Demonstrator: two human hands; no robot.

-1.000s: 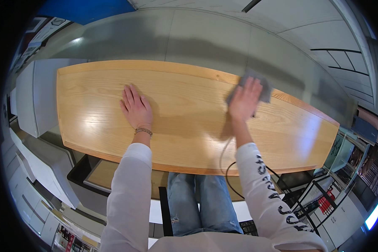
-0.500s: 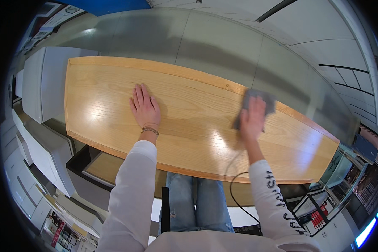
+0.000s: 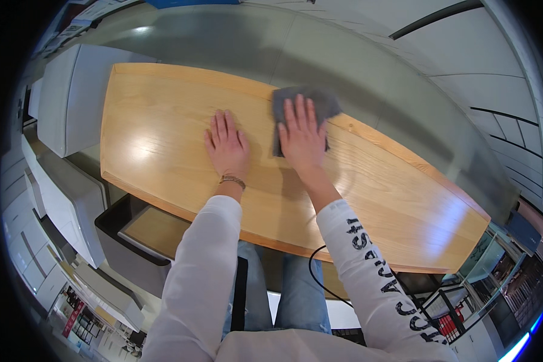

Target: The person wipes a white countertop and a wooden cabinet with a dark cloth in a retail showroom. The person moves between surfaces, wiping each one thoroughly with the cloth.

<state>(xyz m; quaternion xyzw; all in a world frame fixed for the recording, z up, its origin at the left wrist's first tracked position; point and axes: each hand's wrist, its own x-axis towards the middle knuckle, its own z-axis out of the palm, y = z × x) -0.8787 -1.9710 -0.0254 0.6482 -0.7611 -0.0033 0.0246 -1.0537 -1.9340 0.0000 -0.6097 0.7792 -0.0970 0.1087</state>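
A grey cloth (image 3: pixel 283 108) lies across the far edge of the long wooden tabletop (image 3: pixel 169 139), a corner of it reaching past the rim. On top of it my right hand (image 3: pixel 303 139) is pressed flat, palm down, with the fingers stretched out and spread. To its left, my left hand (image 3: pixel 228 151) rests flat on the bare wood, fingers outstretched and nothing in it. A bracelet (image 3: pixel 232 180) circles my left wrist. Whatever my right palm covers is hidden.
Beneath the near edge, at left, stands a dark-rimmed open bin (image 3: pixel 120 223). A white cabinet (image 3: pixel 75 102) borders the table's left end. A black cable (image 3: pixel 312 271) hangs by my right forearm. At the right end is a glass-sided rack (image 3: pixel 485 259).
My right hand and the grey cloth have slid left along the far edge, closer to my left hand. The left hand stays flat on the wood. The whole view has shifted slightly.
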